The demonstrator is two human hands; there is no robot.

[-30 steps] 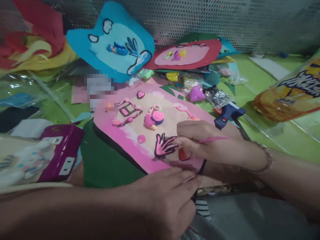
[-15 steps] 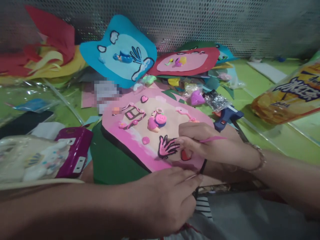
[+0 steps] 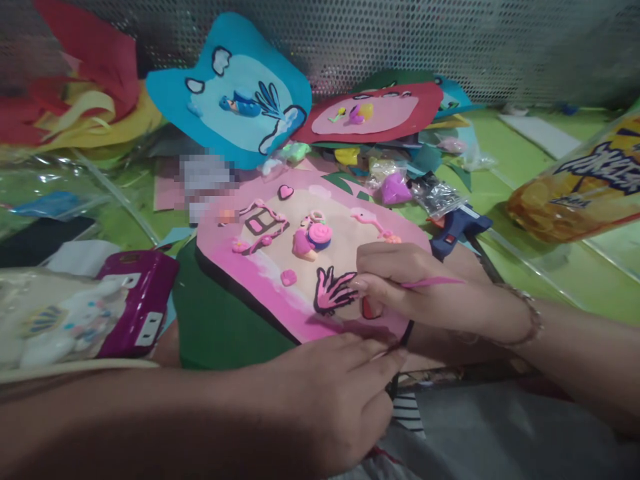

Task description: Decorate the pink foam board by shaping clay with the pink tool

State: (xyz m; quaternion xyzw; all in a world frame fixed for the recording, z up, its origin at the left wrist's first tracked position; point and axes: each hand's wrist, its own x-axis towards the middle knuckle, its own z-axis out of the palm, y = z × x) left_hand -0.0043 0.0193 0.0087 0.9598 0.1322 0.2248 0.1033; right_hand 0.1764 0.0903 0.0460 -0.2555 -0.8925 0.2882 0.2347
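Observation:
A pink craft board lies tilted in front of me, with clay shapes raised on its cream middle. Among them are a pink snail-like figure, a black-edged pink coral shape and a red heart, partly covered. My right hand is closed in a pinch round a thin pink pointed clay tool, its fingertips at the right side of the coral shape. The tool's working tip is hidden by the fingers. My left hand rests along the board's near edge, fingers stretched out.
Behind the board stand a blue cutout and a red cutout. To the right are a dark blue glue gun and a snack bag. A purple-edged pouch sits left, beside a green sheet.
The view has shifted slightly, so things on the left sit further left. My right hand stays by the coral shape with the pink tool, moving very little. My left hand keeps its place.

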